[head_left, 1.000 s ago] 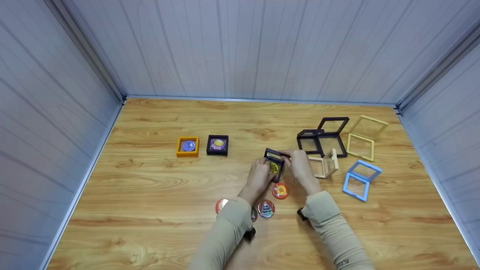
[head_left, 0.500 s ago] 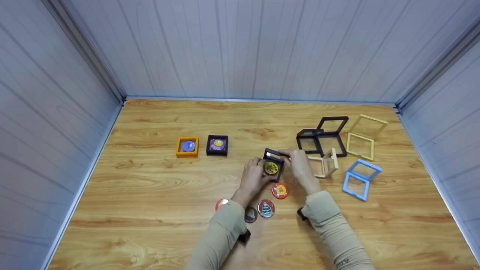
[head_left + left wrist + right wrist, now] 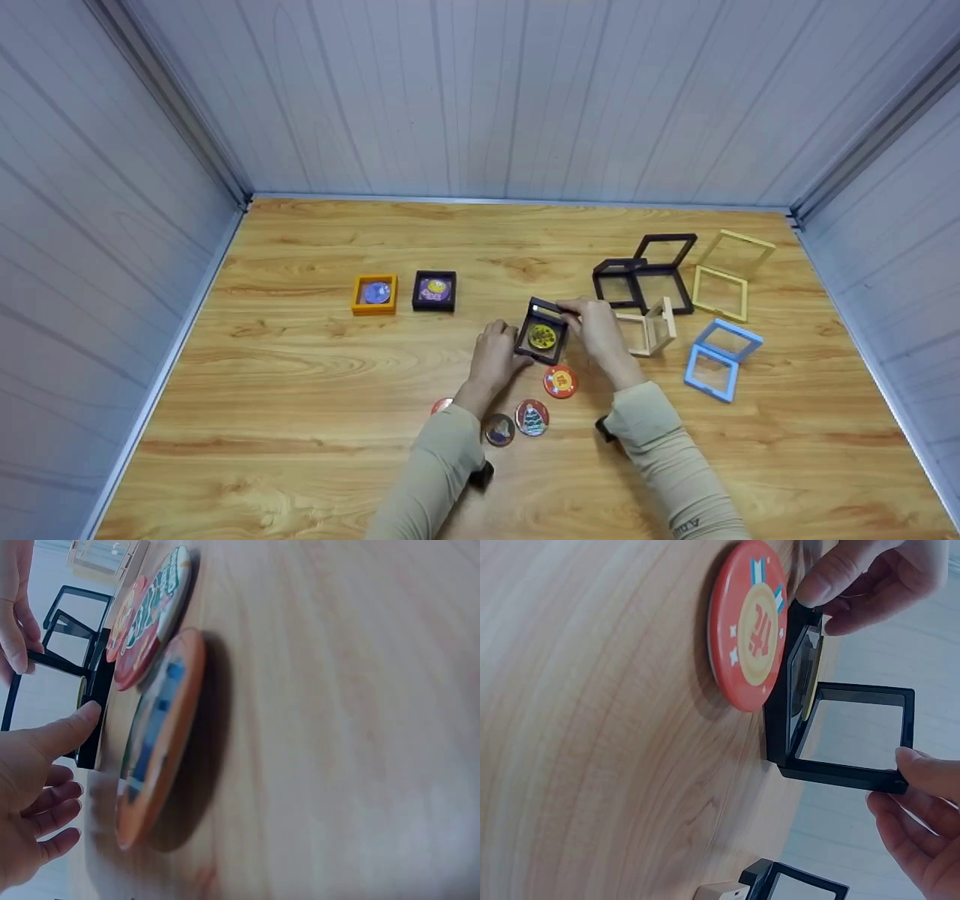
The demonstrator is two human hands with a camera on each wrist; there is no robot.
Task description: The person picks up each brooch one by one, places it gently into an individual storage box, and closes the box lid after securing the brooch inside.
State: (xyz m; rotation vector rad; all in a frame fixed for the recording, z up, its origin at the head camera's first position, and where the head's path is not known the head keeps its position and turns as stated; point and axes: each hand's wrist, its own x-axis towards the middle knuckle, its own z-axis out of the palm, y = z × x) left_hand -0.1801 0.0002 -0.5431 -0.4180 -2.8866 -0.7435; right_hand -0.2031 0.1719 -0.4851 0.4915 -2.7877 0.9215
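A small black display frame [image 3: 844, 776] stands with its lid raised on the wooden table, and a yellow round badge [image 3: 542, 337] lies in its base. With thumb and fingertips my right hand [image 3: 598, 331] pinches the lid's edge. My left hand [image 3: 491, 361] is at the base's left side. In the left wrist view its thumb touches the front edge, while the other fingers are relaxed and apart from the frame. Just in front lies a red badge with a gold centre [image 3: 561, 382]. Nearer the body are a Christmas-tree badge [image 3: 532, 418] and a dark brown-rimmed badge [image 3: 499, 430].
Another red badge [image 3: 441, 406] is partly hidden by the left sleeve. An orange frame [image 3: 374, 309] and a black frame [image 3: 433, 306], each with a badge, stand at left. Unfolded black, cream [image 3: 664, 337], yellow [image 3: 721, 309] and blue frames [image 3: 709, 391] stand at right.
My left hand has drawn back to the left from over the frame's base, uncovering the yellow badge and the brown-rimmed one. My right hand stays at the lid.
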